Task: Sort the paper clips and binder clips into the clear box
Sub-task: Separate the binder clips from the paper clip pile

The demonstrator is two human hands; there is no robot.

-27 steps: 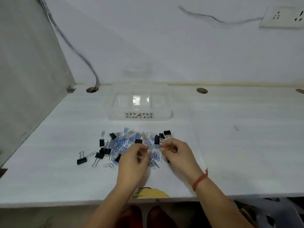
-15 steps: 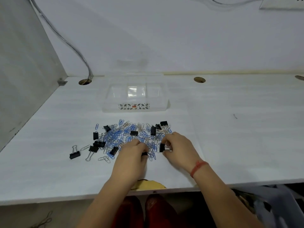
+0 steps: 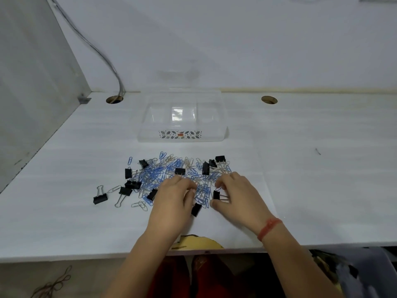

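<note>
While left hand curls over paper clips, grip unclear | right hand pinches black binder clip | clear box sits beyond both hands, far side of pile, on counter.

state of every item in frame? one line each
clear box, upright behind the heap, no clips visible inside
paper clips, loose heap on the desk, unsorted
binder clips, scattered in and around the heap
left hand, fingers curled over the heap; can't tell if it holds anything
right hand, pinching the black clip
black clip, held by its wire handles, low over the desk
</note>
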